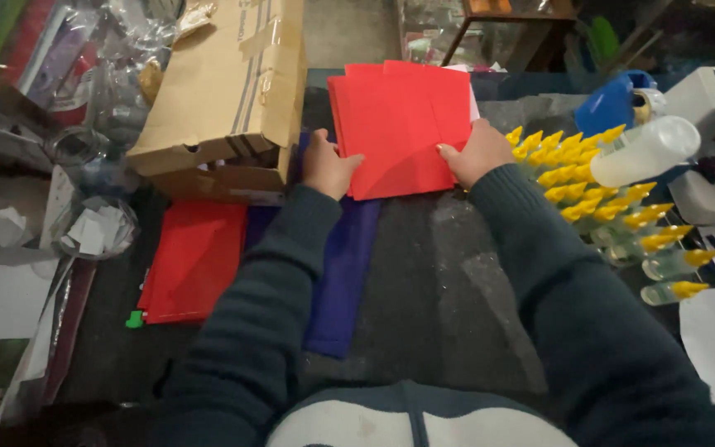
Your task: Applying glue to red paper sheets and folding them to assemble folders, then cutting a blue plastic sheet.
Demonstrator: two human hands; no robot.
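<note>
A stack of red paper sheets (399,124) lies on the dark table (432,298) in front of me. My left hand (326,165) grips the stack's near left edge, thumb on top. My right hand (478,152) holds the near right edge, fingers pressed on the top sheet. Under the stack's near side a purple sheet (343,273) runs toward me. A second pile of red sheets (192,258) lies to the left, apart from both hands.
A cardboard box (227,91) stands at the back left, close to my left hand. Several clear bottles with yellow nozzle caps (597,190) lie at the right, with a larger white bottle (645,151) above them. Crumpled paper and plastic (93,228) crowd the left edge.
</note>
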